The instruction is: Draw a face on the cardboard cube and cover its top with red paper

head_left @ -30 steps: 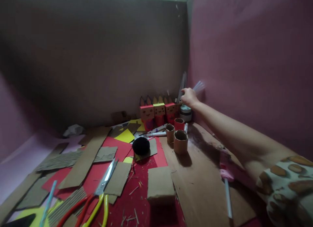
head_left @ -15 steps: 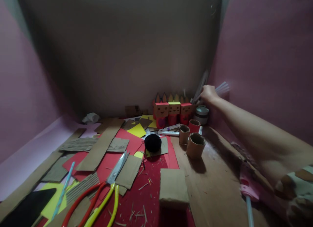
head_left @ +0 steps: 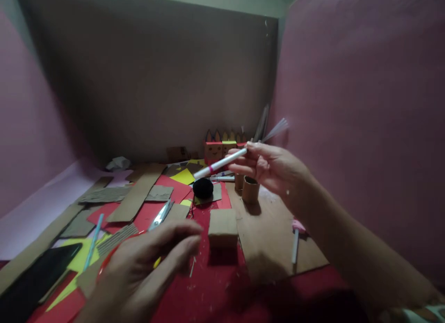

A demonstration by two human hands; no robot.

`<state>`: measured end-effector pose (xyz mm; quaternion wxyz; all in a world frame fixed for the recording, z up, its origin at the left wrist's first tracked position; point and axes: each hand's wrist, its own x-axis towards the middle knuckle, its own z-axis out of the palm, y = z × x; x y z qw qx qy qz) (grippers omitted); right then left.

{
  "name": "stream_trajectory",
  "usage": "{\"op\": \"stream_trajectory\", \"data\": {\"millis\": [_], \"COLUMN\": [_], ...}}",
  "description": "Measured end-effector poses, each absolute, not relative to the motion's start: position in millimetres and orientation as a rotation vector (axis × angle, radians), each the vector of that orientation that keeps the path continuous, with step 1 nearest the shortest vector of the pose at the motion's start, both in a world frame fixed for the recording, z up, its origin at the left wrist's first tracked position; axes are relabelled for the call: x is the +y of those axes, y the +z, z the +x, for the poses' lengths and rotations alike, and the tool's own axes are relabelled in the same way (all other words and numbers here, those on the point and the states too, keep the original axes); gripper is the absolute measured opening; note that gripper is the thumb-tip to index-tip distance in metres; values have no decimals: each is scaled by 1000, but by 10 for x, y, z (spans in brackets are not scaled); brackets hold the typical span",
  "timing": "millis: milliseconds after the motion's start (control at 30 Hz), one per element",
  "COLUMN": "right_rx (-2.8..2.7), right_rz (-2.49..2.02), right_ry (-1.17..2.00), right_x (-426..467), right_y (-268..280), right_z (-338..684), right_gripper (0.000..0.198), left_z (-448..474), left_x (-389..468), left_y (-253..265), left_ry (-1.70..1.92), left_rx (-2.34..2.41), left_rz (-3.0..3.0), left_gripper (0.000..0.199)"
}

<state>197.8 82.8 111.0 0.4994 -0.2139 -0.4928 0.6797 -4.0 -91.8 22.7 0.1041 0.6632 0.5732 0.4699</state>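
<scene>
My right hand [head_left: 274, 167] pinches a white marker [head_left: 220, 163] with a pink band by one end, its other fingers spread beneath. The marker slants down to the left, above a ball of black yarn [head_left: 203, 188]. My left hand [head_left: 149, 267], slightly blurred, hovers at the front with thumb and fingers apart and nothing between them. It hides most of the scissors [head_left: 160, 216], whose blades and bits of red and yellow handle still show. A small cardboard box [head_left: 223, 228] sits just right of my left hand.
Cardboard strips [head_left: 137, 193] and coloured paper lie on the left. Cardboard figures with faces [head_left: 213, 150] stand at the back, partly behind my right hand. Cardboard tubes [head_left: 251, 189] and a pink glue gun [head_left: 298, 226] are on the right, near the pink wall [head_left: 365, 105].
My right hand has come back from the rear right corner and now holds the white marker. My left hand has entered the view at the front. The camera view has shifted.
</scene>
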Motion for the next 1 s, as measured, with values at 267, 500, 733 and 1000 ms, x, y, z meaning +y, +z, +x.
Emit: {"op": "stream_trajectory", "data": {"millis": [267,500,733,1000], "right_rx": [-905,-970,-1100,-1091], "right_rz": [-305,-289,-302,-264], "right_ry": [1809,1622,1500,1553], "right_x": [84,-163,-341,-318], "right_y": [543,361,247,212], "right_z": [1946,1973,2034,2055], "right_gripper": [16,13,8,9], "left_z": [529,529,558,586], "left_x": [-819,-801,-868,-959], "left_y": [392,320,406,415], "left_ry": [1732,1685,1339,1265], "left_rx": [1755,1639,1685,1753], "left_rz": [1833,2014,2727,2778], "left_gripper": [24,14,24,21]}}
